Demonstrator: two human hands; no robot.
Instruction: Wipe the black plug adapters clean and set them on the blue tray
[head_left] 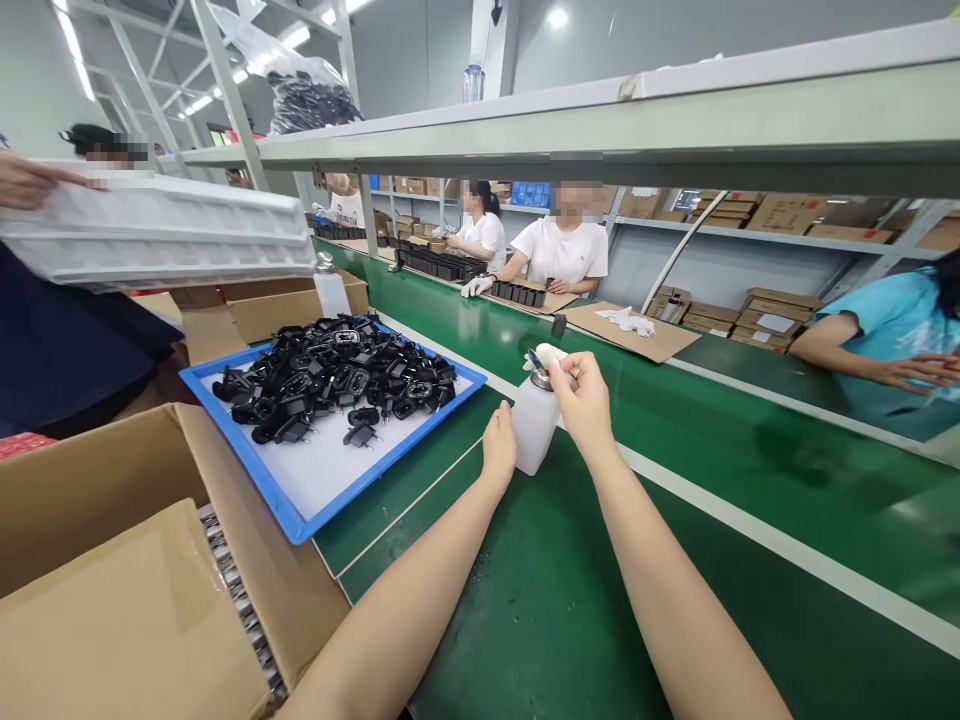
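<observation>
A white plastic bottle (pixel 534 430) with a metal top stands on the green work surface in front of me. My left hand (pixel 500 440) is wrapped against the bottle's left side. At the bottle's top, my right hand (pixel 579 395) pinches a white cloth (pixel 551 356), held against the metal cap. The cap's dark lid is tilted up beside the cloth. Left of the bottle, a blue-rimmed tray (pixel 300 525) holds a heap of black plug adapters (pixel 337 370).
Open cardboard boxes (pixel 285 570) stand at the lower left and behind the tray. A second bottle (pixel 330 290) is beyond the tray. A person at left holds a white tray (pixel 165 230). Across the green belt (pixel 675 420), people sit working. A shelf (pixel 525 125) spans overhead.
</observation>
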